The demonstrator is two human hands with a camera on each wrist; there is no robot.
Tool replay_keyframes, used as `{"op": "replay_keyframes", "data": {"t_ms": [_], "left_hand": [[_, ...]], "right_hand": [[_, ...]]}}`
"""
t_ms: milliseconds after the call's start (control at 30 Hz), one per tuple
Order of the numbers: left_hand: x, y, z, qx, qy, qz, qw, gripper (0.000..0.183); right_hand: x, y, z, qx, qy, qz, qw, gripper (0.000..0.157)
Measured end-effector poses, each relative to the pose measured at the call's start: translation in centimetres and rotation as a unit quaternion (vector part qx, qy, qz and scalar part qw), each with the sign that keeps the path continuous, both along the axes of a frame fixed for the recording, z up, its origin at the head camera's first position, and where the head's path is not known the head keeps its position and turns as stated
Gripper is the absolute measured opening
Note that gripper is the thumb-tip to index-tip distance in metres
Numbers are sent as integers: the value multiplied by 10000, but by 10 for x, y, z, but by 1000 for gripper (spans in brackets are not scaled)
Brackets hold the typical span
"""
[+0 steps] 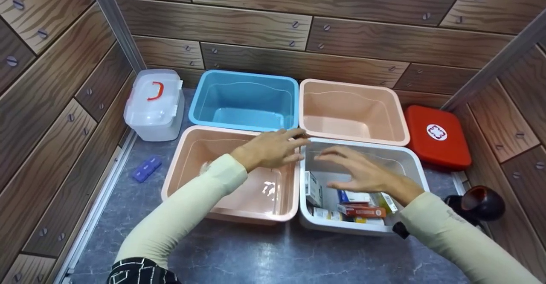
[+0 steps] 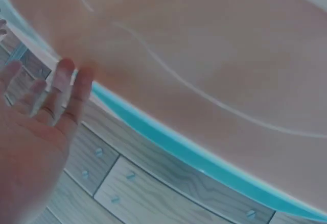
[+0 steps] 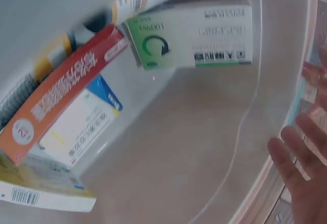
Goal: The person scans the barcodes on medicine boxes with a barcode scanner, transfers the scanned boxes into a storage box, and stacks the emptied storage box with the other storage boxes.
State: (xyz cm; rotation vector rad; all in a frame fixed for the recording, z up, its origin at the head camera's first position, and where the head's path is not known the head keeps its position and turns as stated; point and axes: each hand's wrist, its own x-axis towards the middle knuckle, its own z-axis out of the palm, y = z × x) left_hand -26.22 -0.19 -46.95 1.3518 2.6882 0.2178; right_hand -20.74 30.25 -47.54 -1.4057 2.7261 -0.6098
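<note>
All fingers loosely spread, left hand point(image 1: 275, 148) near glossy peach bin point(image 1: 251, 196); right hand point(image 1: 361, 172) near white bin point(image 1: 341, 226), printed cartons point(image 1: 360, 210) inside

4 bins point(image 1: 251, 92) stand 2 by 2, packages point(image 1: 360, 210) inside the front-right bin point(image 1: 394, 156); a lidded box point(image 1: 155, 113) occupies the desk's point(image 1: 264, 254) back-left corner.

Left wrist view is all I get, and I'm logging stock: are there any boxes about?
Observer: Yes, a red box lies among other packages in the white bin.
Operator: Is the right hand taking one out?
Observer: The right hand is over that bin but holds nothing.
Operator: Anything to the right of the bins?
Observer: A red case sits to the right of the far pink bin.
</note>
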Motion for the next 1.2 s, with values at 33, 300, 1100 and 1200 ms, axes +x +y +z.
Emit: {"op": "replay_keyframes", "data": {"t_ms": [33,300,1100,1200], "left_hand": [[0,1,-2,-59,49,-118,9999,57],[3,1,-17,124,47,-367,9992,49],[5,5,-22,534,-436,-171,9975,44],[5,5,-23,575,-481,-164,9971,45]], "right_hand": [[0,-3,-1,55,-65,137,9999,68],[-11,-26,-5,133,-273,852,9959,59],[8,-26,-40,1464,-1044,842,9801,44],[9,-25,-40,1790,-733,830,9776,44]]}}
